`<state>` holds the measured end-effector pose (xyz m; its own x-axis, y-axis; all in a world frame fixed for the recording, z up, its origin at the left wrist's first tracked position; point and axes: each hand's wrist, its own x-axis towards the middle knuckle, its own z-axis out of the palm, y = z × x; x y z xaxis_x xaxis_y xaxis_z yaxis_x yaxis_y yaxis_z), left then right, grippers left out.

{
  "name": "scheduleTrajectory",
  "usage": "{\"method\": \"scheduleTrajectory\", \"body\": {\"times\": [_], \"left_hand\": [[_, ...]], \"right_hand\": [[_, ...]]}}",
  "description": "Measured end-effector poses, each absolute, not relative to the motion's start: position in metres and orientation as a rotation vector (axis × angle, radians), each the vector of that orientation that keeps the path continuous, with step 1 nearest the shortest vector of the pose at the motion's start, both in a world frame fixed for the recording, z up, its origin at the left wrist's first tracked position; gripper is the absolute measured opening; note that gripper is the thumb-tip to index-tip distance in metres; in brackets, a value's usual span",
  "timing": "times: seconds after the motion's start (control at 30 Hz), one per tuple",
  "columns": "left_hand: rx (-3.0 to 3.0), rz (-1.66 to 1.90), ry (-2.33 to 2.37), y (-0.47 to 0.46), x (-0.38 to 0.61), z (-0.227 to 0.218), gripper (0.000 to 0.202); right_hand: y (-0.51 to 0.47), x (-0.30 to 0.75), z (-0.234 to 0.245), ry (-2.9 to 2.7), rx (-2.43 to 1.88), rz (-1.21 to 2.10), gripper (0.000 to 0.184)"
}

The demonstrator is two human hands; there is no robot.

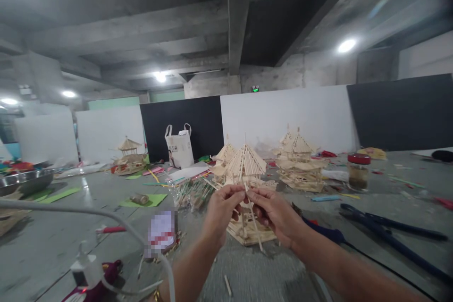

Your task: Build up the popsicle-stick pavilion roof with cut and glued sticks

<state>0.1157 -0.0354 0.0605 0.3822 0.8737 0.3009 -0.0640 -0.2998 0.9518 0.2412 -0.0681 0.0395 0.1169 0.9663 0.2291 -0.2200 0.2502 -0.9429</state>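
Note:
A thin pale wooden stick (255, 224) slants down and toward me from between my fingertips. My left hand (225, 202) pinches it near its upper part, fingers curled. Right beside it, my right hand (269, 204) pinches the same stick, the two thumbs nearly touching. Just behind and below the hands stands a pavilion model (245, 163) built of wooden sticks, with a pointed ribbed roof and an angular base. My hands and wrists hide its middle. Whether the stick touches the model I cannot tell.
More stick pavilions (299, 165) stand behind, one (127, 155) further left. A clear bag of sticks (193, 193) lies left of my hands. A red-lidded jar (358, 172), dark blue pliers-like handles (389, 226), a white cable (120, 222) and a charger plug (85, 269) surround the workspace.

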Motion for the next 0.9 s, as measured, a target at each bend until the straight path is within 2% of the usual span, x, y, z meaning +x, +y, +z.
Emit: {"method": "scheduleTrajectory", "body": {"times": [0.37,0.63,0.9], "left_hand": [[1.792,1.036,0.839,-0.040,0.118,0.060,0.022],[2.027,1.148,1.047,-0.009,0.129,0.066,0.018],[2.225,1.256,1.219,-0.007,0.139,0.081,0.018]], "right_hand": [[-0.055,0.240,0.047,-1.051,-0.838,0.940,0.036],[-0.063,0.239,0.016,-1.085,-0.908,0.953,0.049],[-0.041,0.241,0.017,-1.036,-0.863,1.023,0.052]]}}
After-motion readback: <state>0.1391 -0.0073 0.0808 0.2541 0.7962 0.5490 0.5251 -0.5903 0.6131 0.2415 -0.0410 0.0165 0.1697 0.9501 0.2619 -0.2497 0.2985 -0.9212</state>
